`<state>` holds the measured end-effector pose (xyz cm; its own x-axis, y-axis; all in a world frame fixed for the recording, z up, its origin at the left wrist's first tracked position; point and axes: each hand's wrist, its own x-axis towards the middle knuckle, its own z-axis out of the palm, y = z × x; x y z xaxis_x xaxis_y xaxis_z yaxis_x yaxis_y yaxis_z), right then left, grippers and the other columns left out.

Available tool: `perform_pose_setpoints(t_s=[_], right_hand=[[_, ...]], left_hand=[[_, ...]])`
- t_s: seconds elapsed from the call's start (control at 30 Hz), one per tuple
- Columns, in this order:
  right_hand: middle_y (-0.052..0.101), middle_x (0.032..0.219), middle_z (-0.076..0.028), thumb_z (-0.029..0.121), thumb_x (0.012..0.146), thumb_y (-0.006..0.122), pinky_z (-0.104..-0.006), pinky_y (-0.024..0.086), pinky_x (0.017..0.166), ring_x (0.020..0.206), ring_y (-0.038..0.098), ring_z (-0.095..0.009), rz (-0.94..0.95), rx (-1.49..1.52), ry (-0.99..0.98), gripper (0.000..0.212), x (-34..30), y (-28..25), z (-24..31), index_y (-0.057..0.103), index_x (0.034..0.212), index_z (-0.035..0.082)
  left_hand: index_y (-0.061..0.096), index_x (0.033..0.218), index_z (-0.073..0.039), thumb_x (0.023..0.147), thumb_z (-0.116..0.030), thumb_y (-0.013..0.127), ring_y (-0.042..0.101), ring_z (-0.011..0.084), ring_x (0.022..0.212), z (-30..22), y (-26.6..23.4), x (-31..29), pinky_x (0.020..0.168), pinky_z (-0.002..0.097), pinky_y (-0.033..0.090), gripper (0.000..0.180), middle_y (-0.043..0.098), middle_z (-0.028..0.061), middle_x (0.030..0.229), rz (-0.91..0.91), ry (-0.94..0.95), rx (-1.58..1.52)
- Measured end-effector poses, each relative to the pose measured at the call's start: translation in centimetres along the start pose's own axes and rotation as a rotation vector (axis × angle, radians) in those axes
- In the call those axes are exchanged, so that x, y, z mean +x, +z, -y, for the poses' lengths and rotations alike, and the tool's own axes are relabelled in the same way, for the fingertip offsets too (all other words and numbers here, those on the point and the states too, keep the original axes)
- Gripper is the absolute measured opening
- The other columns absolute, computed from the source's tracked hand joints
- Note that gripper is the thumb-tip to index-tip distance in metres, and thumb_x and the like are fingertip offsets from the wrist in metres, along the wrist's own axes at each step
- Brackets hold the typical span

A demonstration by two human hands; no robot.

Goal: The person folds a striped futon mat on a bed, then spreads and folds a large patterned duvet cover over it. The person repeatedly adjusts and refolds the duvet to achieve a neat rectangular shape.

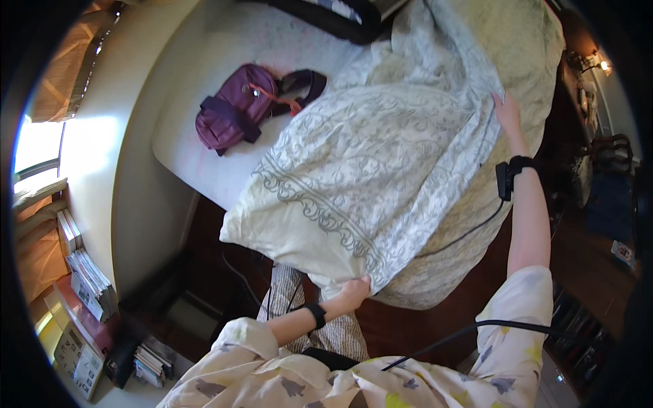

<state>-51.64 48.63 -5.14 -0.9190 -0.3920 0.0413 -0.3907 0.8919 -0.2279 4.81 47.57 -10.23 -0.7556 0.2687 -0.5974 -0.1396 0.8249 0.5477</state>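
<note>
A pale bed cover (394,143) with a grey-green leafy print and a scroll border lies rumpled over the bed. At its near edge my left hand (354,292) is closed on the fabric, close to my lap. My right hand (507,112) reaches far out to the right and pinches the cover's right-hand edge, arm nearly straight. Between the two hands the edge runs in a long slanting line. The cover's left corner (238,228) hangs past the mattress edge. Beneath and to the right lies more pale green bedding (524,68).
A purple bag (248,102) with dark straps lies on the white mattress (183,146), left of the cover. A black item (340,20) is at the far end. Books (92,285) stand by the window at left. A black cable (503,325) crosses near my right sleeve.
</note>
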Motion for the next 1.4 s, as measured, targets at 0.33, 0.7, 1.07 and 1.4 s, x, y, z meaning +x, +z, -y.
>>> perform_pose_setpoints(t_s=[0.33, 0.7, 1.07, 1.4], right_hand=[[0.058, 0.088, -0.022, 0.025, 0.085, 0.043, -0.0475, 0.044, 0.07, 0.083, 0.055, -0.039, -0.169, -0.036, 0.256, 0.039, -0.1, 7.1, -2.6, 0.047, 0.107, -0.006], [0.059, 0.085, -0.022, 0.029, 0.078, 0.052, -0.0436, 0.043, 0.07, 0.082, 0.055, -0.038, -0.22, 0.083, 0.08, 0.033, -2.0, 12.1, -4.7, 0.058, 0.092, 0.0], [0.051, 0.111, -0.016, 0.042, 0.078, 0.056, -0.0363, 0.042, 0.078, 0.099, 0.051, -0.028, 0.259, 0.479, 0.408, 0.058, -4.6, 10.4, -2.8, 0.044, 0.115, 0.0], [0.06, 0.093, -0.008, 0.032, 0.081, 0.057, -0.028, 0.045, 0.073, 0.083, 0.057, -0.017, 0.142, 0.668, 0.433, 0.03, -34.4, -0.4, -2.4, 0.055, 0.099, 0.007]], left_hand=[[0.033, 0.098, 0.005, 0.068, -0.005, 0.056, 0.06, 0.0333, 0.061, -3.3, 1.8, 1.3, 0.052, 0.0395, 0.048, 0.039, 0.057, 0.02, 0.064, -0.049, -0.025, -0.427], [0.026, 0.113, 0.001, 0.07, -0.007, 0.051, 0.051, 0.0466, 0.07, -3.4, 1.2, 2.4, 0.062, 0.051, 0.04, 0.05, 0.054, 0.0275, 0.071, 0.009, -0.064, -0.893], [0.028, 0.105, -0.003, 0.071, -0.008, 0.054, 0.052, 0.0461, 0.072, -2.4, 3.6, 4.2, 0.061, 0.0509, 0.04, 0.043, 0.053, 0.0274, 0.074, -0.041, -0.129, -0.834], [0.031, 0.11, -0.005, 0.069, -0.006, 0.05, 0.056, 0.0314, 0.062, -1.6, -1.0, 4.2, 0.042, 0.0407, 0.048, 0.045, 0.051, 0.0161, 0.076, 0.212, -0.199, -1.184]])
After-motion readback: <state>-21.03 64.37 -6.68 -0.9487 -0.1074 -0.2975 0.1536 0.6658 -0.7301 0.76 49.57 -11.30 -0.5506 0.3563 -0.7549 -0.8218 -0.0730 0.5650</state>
